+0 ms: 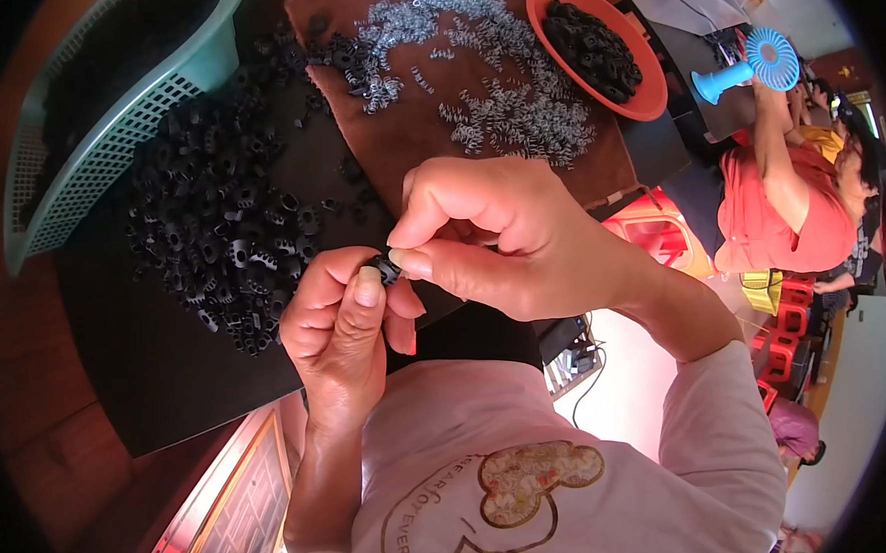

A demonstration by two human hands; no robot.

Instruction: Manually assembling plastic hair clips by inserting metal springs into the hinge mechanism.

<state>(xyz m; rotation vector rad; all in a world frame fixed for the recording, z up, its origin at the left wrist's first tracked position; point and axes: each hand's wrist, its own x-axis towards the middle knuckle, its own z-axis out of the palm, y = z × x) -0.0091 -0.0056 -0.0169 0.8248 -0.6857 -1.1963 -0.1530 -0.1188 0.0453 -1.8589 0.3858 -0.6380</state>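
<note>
Between its thumb and fingers, my left hand [337, 327] grips a small black plastic part [387, 270], mostly covered by the fingertips. My right hand [506, 238] meets it from the right, thumb and forefinger closed in a pinch at the part's upper edge. Whatever sits in that pinch is hidden. Left of my hands lies a heap of similar black plastic parts [225, 223] on the dark table. Small metal coil springs [520, 122] are spread over a brown cloth [397, 154] beyond my right hand.
A green perforated basket [120, 143] with dark contents stands at the far left. An orange bowl [654, 90] of black pieces sits at the far right. Beyond are a person in a red shirt [760, 205], a blue handheld fan [753, 65] and red stools [791, 318].
</note>
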